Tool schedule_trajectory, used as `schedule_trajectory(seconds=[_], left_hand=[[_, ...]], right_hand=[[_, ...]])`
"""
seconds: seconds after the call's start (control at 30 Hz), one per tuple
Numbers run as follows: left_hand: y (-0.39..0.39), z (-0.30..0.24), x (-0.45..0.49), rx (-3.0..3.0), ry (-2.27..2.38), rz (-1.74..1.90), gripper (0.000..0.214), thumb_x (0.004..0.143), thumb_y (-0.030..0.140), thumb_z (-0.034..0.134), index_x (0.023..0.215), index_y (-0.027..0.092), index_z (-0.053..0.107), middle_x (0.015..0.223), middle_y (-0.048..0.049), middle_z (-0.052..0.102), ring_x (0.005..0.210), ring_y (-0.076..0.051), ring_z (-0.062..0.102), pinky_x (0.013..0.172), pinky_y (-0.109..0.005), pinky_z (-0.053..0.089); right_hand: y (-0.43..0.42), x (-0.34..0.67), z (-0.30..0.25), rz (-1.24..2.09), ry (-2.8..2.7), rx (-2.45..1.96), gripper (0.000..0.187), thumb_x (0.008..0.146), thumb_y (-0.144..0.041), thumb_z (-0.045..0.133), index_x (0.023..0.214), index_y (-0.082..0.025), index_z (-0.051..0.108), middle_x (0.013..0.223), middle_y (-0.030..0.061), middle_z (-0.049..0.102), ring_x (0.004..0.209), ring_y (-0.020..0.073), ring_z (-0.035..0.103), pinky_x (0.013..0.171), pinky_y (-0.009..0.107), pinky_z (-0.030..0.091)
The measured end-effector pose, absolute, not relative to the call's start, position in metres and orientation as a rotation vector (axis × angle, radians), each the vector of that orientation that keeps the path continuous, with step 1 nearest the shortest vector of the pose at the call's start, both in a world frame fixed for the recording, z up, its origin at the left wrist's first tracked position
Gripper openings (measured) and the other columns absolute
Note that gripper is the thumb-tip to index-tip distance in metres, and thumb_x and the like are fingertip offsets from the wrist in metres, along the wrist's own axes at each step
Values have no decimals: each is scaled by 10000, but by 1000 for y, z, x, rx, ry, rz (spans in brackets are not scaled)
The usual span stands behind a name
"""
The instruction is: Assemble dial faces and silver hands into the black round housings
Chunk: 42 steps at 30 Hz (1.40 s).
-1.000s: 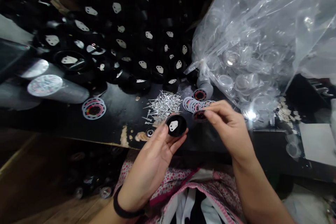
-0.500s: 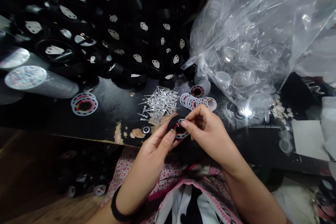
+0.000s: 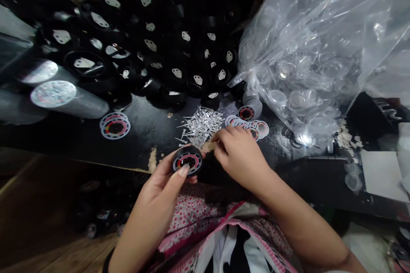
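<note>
My left hand (image 3: 162,190) grips a round black gauge (image 3: 188,158), its thumb pressed on the red-and-white printed dial. The gauge is tilted with its face toward me. My right hand (image 3: 238,151) is beside the near right edge of a heap of small silvery pointers (image 3: 203,123). Its fingers are curled together, and whatever may be between their tips is hidden. Just beyond the right hand lies a fanned row of printed dial discs (image 3: 233,121), with a stack of discs (image 3: 246,113) behind it.
Several black gauge housings (image 3: 177,72) with white plates crowd the back. A clear plastic bag (image 3: 304,64) of transparent round covers stands at the right. More dial discs (image 3: 115,126) and clear-wrapped cylinders (image 3: 86,104) lie at the left. White paper (image 3: 384,175) rests at the right edge.
My right hand has let go of the gauge and moved off it to the edge of the pointer heap. My left hand has carried the gauge to the left. The view has shifted slightly.
</note>
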<state>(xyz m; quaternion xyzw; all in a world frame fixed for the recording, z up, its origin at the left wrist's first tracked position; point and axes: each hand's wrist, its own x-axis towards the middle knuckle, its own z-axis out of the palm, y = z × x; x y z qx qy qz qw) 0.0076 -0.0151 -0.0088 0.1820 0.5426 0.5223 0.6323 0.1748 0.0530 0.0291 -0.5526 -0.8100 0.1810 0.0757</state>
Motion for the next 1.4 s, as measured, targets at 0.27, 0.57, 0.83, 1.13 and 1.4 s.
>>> schedule_trajectory(seconds=[0.27,0.57,0.83,1.13,1.4], left_hand=[[-7,6,12,209,1125,1230,133,803,236,757,934,242,731,1051,-23,764,952,-181,710,826,-288,615],[8,11,27,247,1012,1354,126,894,289,659,1000,266,724,1165,-20,747,1277,-264,591,1137,-438,424],[14,24,26,226,979,1297,145,913,313,635,992,243,735,1122,-46,770,1197,-265,653,1121,-499,429],[17,10,45,393,1121,1120,319,842,348,721,1156,302,687,1206,-30,721,1189,-271,642,1036,-404,506],[14,12,49,667,1207,1062,302,869,349,697,1167,307,681,1212,-13,717,1190,-232,641,1057,-345,477]], right_hand=[[66,156,23,111,-2703,-1670,202,973,-207,456,965,-135,645,959,149,697,904,311,633,757,441,418],[62,163,32,509,-2469,-1702,146,949,-271,546,899,-171,640,951,75,716,902,236,633,832,378,382],[49,181,42,445,-2390,-1515,197,982,-299,540,854,-195,647,875,59,669,871,217,555,792,360,356],[44,189,59,894,-2094,-1486,151,991,-241,529,888,-194,629,886,31,657,869,176,580,810,343,401],[40,194,59,820,-2181,-1591,148,988,-203,507,891,-172,615,884,49,655,814,185,564,769,356,363]])
